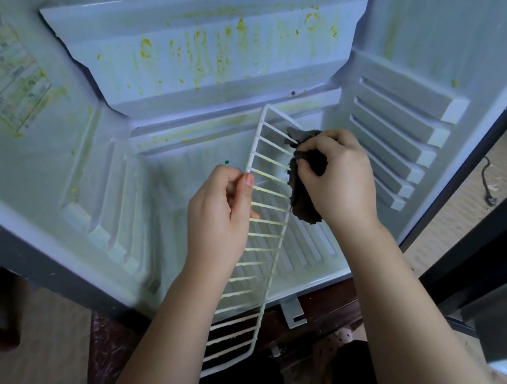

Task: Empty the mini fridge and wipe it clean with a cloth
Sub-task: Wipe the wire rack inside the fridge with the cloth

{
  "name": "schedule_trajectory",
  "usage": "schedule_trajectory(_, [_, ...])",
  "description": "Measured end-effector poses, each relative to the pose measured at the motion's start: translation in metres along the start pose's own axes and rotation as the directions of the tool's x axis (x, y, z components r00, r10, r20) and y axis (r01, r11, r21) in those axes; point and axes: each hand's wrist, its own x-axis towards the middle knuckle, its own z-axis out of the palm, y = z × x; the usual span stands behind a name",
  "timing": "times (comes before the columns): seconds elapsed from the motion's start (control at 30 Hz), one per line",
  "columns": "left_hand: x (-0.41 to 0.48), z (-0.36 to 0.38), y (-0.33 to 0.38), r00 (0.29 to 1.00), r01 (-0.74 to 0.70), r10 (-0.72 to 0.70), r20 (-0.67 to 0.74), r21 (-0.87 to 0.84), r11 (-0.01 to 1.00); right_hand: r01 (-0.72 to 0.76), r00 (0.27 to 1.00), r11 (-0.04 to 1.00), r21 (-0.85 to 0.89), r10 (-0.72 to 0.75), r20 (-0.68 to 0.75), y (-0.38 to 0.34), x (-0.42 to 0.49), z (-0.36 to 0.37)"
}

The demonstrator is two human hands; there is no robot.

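Note:
The open mini fridge (196, 62) fills the view, its white inner walls smeared with yellow-green stains. A white wire shelf (263, 242) is held on edge in front of the opening, its far end inside the fridge and its near end over the floor. My left hand (222, 216) grips the shelf's left rail near the middle. My right hand (337, 175) presses a dark grey cloth (303, 196) against the shelf's right rail near its far end. The wires carry yellowish residue.
Ribbed shelf guides line the fridge's right wall (406, 138) and left wall (114, 209). A printed label (9, 81) is on the left wall. The dark fridge door (505, 231) stands open at right. A white bracket (294, 313) sits below the front edge. A wooden floor lies underneath.

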Motion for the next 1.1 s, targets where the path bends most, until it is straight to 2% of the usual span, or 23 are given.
schedule_trajectory(0.1, [0.003, -0.003, -0.003, 0.999, 0.021, -0.021, -0.041, 0.003, 1.000, -0.092, 0.996, 0.993, -0.076, 0.091, -0.015, 0.003, 0.001, -0.006])
schedule_trajectory(0.17, [0.007, -0.007, -0.006, 0.995, 0.056, -0.059, -0.083, -0.038, 0.998, -0.130, 0.990, 0.989, -0.063, 0.127, -0.061, 0.003, 0.003, -0.013])
schedule_trajectory(0.33, [0.011, -0.012, -0.004, 0.987, 0.128, -0.141, -0.078, -0.153, 0.980, -0.036, 0.982, 0.996, 0.083, 0.051, -0.182, -0.012, 0.007, -0.023])
schedule_trajectory(0.43, [0.014, -0.010, 0.004, 0.982, 0.123, -0.149, -0.114, -0.210, 0.970, 0.010, 0.973, 0.983, 0.181, 0.032, -0.230, -0.018, 0.008, -0.026])
schedule_trajectory(0.7, [0.038, 0.000, 0.022, 0.922, 0.082, -0.249, -0.295, -0.482, 0.873, 0.060, 0.970, 0.900, 0.432, 0.050, -0.239, -0.047, 0.006, -0.036])
schedule_trajectory(0.8, [0.045, 0.011, 0.018, 0.907, 0.056, -0.263, -0.330, -0.524, 0.850, 0.014, 0.972, 0.849, 0.528, 0.112, -0.205, -0.044, 0.005, -0.034])
schedule_trajectory(1.1, [0.054, 0.028, -0.004, 0.896, 0.083, -0.298, -0.328, -0.537, 0.840, -0.155, 0.972, 0.870, 0.468, 0.218, -0.083, -0.029, 0.004, -0.018])
